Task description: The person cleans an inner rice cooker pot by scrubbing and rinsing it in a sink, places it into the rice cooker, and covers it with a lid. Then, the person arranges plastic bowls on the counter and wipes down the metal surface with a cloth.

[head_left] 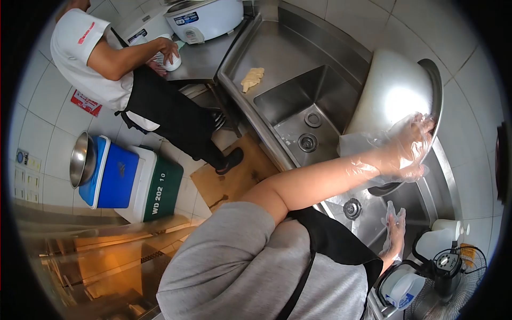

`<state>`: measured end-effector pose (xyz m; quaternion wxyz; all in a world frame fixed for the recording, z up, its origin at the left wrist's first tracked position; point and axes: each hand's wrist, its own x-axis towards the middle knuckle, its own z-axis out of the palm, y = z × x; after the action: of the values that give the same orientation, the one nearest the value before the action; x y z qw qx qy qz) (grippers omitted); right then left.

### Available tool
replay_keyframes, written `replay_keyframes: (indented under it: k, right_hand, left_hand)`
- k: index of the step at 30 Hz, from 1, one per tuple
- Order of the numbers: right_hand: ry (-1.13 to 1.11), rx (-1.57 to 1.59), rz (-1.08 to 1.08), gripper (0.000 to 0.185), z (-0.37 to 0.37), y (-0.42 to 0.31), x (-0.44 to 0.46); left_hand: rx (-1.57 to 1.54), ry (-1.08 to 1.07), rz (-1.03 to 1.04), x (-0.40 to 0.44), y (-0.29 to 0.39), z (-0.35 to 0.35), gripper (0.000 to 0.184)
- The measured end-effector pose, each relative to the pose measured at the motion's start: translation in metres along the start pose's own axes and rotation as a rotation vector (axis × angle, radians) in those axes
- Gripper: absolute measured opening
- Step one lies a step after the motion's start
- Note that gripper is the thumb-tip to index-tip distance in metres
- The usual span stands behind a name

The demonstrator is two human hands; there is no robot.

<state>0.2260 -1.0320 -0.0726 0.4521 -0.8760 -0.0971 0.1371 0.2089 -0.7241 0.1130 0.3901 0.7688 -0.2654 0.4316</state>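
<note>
A large metal pot (392, 96) leans over the sink at the right, its wide rim facing right. My left hand (413, 146), in a clear plastic glove, reaches across to the pot with its fingers closed at the rim. My right hand (395, 229), also gloved in clear plastic, is lower down beside the near sink basin (368, 213). Its fingers are stretched out and no object shows in it. The two hands are apart. Part of the pot's lower side is hidden behind my left hand and the loose plastic.
A co-worker (101, 58) stands at the upper-left counter, handling a white container (172, 60). A yellowish cloth or glove (252, 79) lies beside the far basin (309, 117). Coolers (120, 173) stand on the floor. At lower right are a fan (448, 266) and white containers (404, 288).
</note>
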Motion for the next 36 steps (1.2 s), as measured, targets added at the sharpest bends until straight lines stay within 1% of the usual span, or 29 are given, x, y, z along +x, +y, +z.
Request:
replay_keyframes:
  k: [1,4,7,10,13,16,17,18,21,25,27,28,31,34,36]
  right_hand:
    - [-0.002,-0.052,0.012,0.067,0.002,-0.009,0.001]
    - [-0.014,-0.035,-0.025,0.066,0.003,-0.001,0.012]
    - [-0.053,0.006,-0.04,0.066,0.005,-0.001,0.02]
    - [-0.071,0.049,-0.076,0.067,0.008,-0.008,0.023]
    - [-0.098,0.043,-0.125,0.067,0.01,-0.005,0.031]
    - [-0.115,-0.083,-0.139,0.067,0.011,-0.026,0.03]
    - [-0.124,-0.094,-0.147,0.067,0.012,-0.029,0.03]
    - [-0.131,-0.106,-0.154,0.068,0.011,-0.033,0.031]
    - [-0.123,-0.152,-0.164,0.067,0.015,-0.046,0.031]
    - [-0.122,-0.165,-0.16,0.066,0.021,-0.055,0.031]
    - [-0.152,-0.195,-0.147,0.07,0.022,-0.057,0.032]
    - [-0.167,-0.21,-0.14,0.072,0.023,-0.058,0.032]
    - [-0.149,-0.243,-0.092,0.074,0.025,-0.064,0.03]
    - [-0.053,-0.19,-0.056,0.077,0.028,-0.063,0.027]
    - [0.02,0.004,-0.07,0.081,0.034,-0.061,0.027]
  left_hand:
    - [-0.064,0.021,-0.014,0.0,-0.005,-0.004,0.069]
    - [-0.03,-0.01,-0.057,-0.002,-0.006,-0.011,0.07]
    - [0.008,0.018,-0.059,-0.008,-0.01,-0.011,0.072]
    - [-0.009,-0.019,-0.133,-0.009,-0.008,-0.016,0.074]
    - [0.11,-0.085,-0.199,-0.005,0.003,-0.027,0.068]
    - [0.153,-0.084,-0.208,-0.009,0.004,-0.032,0.07]
    - [0.172,-0.074,-0.217,-0.011,0.004,-0.033,0.07]
    - [0.126,-0.046,-0.213,-0.01,0.004,-0.034,0.071]
    - [0.112,-0.042,-0.218,-0.012,0.005,-0.039,0.07]
    - [0.127,-0.077,-0.277,-0.01,0.008,-0.045,0.067]
    - [0.138,-0.107,-0.279,-0.009,0.007,-0.048,0.066]
    - [0.157,-0.087,-0.279,-0.01,0.007,-0.047,0.068]
    - [0.165,-0.04,-0.269,-0.013,0.006,-0.042,0.073]
    - [0.127,-0.013,-0.25,-0.012,0.007,-0.044,0.075]
    - [0.143,0.007,-0.246,-0.013,0.003,-0.044,0.073]
